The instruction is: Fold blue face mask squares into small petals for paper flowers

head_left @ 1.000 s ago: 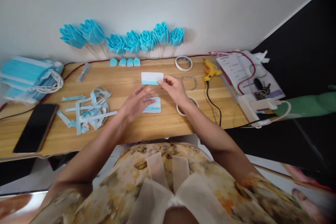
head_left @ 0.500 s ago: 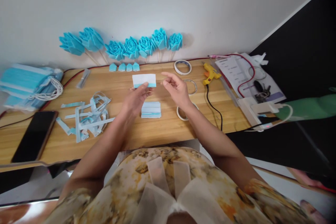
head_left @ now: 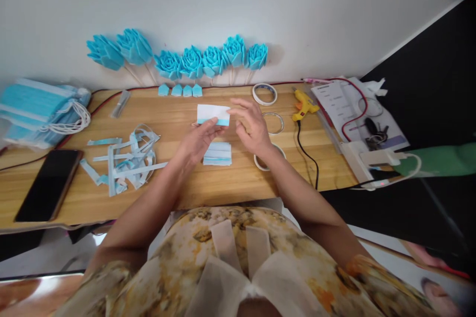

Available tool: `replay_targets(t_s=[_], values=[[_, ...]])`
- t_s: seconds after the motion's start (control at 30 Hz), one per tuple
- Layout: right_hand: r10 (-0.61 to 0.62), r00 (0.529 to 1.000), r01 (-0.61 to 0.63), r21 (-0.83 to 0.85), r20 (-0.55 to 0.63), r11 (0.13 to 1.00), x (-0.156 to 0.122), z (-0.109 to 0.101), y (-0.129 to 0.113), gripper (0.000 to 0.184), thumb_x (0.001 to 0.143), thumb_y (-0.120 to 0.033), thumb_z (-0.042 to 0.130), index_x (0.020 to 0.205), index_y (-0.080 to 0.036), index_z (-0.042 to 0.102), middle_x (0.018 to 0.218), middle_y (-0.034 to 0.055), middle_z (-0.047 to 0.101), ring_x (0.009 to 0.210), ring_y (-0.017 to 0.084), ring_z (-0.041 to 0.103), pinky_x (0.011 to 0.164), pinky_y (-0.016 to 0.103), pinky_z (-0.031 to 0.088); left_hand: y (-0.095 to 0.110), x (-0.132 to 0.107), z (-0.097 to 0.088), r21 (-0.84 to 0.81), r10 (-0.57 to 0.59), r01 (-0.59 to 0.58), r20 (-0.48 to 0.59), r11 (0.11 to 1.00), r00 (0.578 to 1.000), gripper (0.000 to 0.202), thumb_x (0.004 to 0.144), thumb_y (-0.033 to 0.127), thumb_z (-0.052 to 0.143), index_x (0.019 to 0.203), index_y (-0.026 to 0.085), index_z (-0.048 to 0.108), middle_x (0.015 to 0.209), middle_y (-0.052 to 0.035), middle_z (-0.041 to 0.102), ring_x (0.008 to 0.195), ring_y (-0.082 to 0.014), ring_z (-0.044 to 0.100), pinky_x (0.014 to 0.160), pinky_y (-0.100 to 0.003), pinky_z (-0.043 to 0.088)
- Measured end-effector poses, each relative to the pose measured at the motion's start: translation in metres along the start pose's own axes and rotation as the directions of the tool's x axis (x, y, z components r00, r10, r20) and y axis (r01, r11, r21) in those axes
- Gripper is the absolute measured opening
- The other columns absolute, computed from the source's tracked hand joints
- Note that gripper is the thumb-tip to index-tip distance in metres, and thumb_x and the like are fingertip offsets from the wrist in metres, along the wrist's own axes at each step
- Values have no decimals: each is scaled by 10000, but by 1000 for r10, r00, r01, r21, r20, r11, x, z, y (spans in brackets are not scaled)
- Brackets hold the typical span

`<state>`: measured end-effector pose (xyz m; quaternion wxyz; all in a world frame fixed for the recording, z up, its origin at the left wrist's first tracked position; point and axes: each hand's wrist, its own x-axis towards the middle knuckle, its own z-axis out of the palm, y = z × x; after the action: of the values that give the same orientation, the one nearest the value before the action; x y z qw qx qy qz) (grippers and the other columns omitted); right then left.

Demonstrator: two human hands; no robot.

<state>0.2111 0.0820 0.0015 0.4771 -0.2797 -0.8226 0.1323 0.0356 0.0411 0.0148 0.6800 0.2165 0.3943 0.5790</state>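
Note:
My left hand [head_left: 201, 139] pinches a small rectangular piece of face-mask fabric [head_left: 212, 111], white with a blue strip along its lower edge, thumb on top. My right hand [head_left: 253, 126] is at the piece's right edge, fingers apart and nothing visible in them; whether a fingertip touches the fabric I cannot tell. Below the hands a stack of similar cut pieces [head_left: 217, 154] lies on the wooden table [head_left: 223, 188]. Several small folded blue pieces [head_left: 187, 90] sit in a row beyond the hands.
Blue fabric flowers [head_left: 192, 62] on sticks lean along the wall. Left are cut strips [head_left: 130, 163], a phone [head_left: 48, 185] and packed masks [head_left: 33, 109]. Right are tape rolls [head_left: 265, 103], a yellow glue gun [head_left: 304, 105], papers [head_left: 334, 101], keys [head_left: 377, 133] and a power strip [head_left: 359, 164].
The right hand's fingers have opened out and come closer to the piece's right edge. The left hand still holds the piece. The view has shifted slightly.

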Motion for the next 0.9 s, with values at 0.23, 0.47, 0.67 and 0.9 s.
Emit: replay_targets(t_s=[0.23, 0.47, 0.67, 0.9], values=[[394, 917, -392, 343, 68, 854, -4, 2, -3, 405, 1011, -447, 499, 1387, -299, 522, 1084, 45, 717, 1008, 206, 686, 908, 391, 574, -5, 1, -1, 5, 43, -43, -8, 999, 999, 254, 614, 254, 917, 774, 150, 749, 748, -4, 759, 693, -129, 688, 756, -284, 520], [439, 887, -460, 338, 139, 821, -6, 11, -4, 458, 869, -351, 675, 1316, -282, 599, 793, -19, 587, 747, 165, 593, 821, 365, 577, -16, 4, -5, 191, 116, -110, -17, 975, 993, 272, 635, 345, 906, 783, 161, 770, 768, -11, 753, 749, -144, 655, 777, -297, 506], [437, 895, -438, 348, 88, 829, -6, 10, -6, 444, 886, -323, 624, 1325, -285, 583, 864, 2, 615, 804, 182, 611, 835, 382, 571, -6, 1, -1, 77, 161, -167, 74, 983, 984, 343, 762, 471, 813, 928, 174, 775, 981, -73, 792, 967, -211, 705, 877, -324, 508], [423, 903, -416, 379, 68, 827, -6, 11, -6, 448, 901, -328, 626, 1343, -306, 558, 792, -18, 532, 747, 169, 574, 796, 365, 571, -12, -3, 5, -19, 55, -52, 163, 998, 985, 268, 759, 411, 830, 896, 192, 756, 1015, -66, 787, 1114, -250, 686, 955, -359, 502]])
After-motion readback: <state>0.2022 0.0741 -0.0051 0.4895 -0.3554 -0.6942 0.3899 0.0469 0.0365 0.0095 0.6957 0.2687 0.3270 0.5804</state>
